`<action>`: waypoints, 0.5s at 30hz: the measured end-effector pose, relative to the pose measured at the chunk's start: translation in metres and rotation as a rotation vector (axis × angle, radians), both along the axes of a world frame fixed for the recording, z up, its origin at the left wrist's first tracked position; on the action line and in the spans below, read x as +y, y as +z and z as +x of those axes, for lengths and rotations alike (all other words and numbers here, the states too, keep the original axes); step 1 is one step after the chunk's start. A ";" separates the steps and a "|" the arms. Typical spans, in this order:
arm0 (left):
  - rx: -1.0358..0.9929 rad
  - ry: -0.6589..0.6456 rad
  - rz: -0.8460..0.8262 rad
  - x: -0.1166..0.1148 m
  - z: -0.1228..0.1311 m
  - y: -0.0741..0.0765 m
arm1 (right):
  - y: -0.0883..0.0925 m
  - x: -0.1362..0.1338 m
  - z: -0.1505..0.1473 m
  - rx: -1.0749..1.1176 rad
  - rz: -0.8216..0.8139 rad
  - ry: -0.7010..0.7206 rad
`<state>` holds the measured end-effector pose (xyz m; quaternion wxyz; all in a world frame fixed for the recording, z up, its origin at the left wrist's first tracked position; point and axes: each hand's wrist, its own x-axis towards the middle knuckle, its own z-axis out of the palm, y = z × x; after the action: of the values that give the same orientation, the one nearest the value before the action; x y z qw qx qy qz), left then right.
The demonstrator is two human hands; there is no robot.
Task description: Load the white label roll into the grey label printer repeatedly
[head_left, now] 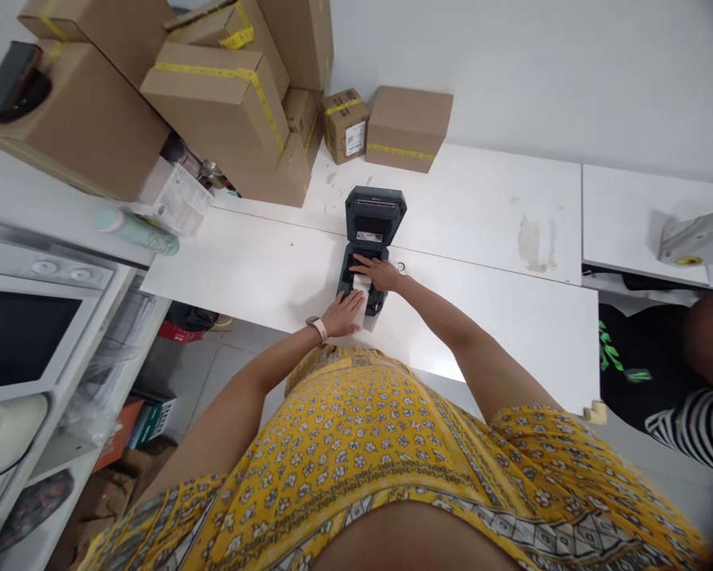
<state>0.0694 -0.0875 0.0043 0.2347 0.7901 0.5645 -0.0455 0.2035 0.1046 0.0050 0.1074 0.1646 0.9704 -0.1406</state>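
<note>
A dark grey label printer (375, 216) stands on the white table with its lid raised. A white strip of label paper (361, 316) runs out of its front toward my body. My left hand (343, 314), a pale-banded watch on its wrist, lies with fingers stretched out along the strip's left side. Reaching in from the right, my right hand (381, 273) spreads its fingers over the open printer body and touches the paper inside. The right hand partly covers the printer's inner parts.
Cardboard boxes (207, 99) with yellow tape are stacked at the back left, and a smaller box (408, 127) stands against the wall. A green bottle (136, 230) lies at the left, above a white microwave (28, 317). Another person (659, 357) is at the right edge.
</note>
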 end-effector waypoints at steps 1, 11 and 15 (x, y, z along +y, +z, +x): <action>0.005 0.002 -0.004 -0.001 0.001 0.001 | 0.002 -0.002 0.000 -0.006 0.007 0.001; 0.002 0.044 -0.078 -0.022 0.013 0.009 | 0.092 0.021 -0.004 0.816 0.167 -0.500; -0.018 0.037 -0.225 -0.020 0.016 0.018 | 0.115 0.074 -0.019 0.903 0.017 -0.691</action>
<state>0.0852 -0.1076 0.0219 0.3281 0.7485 0.5680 -0.0971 0.1847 0.1788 0.1196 -0.3715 0.3970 0.8110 -0.2161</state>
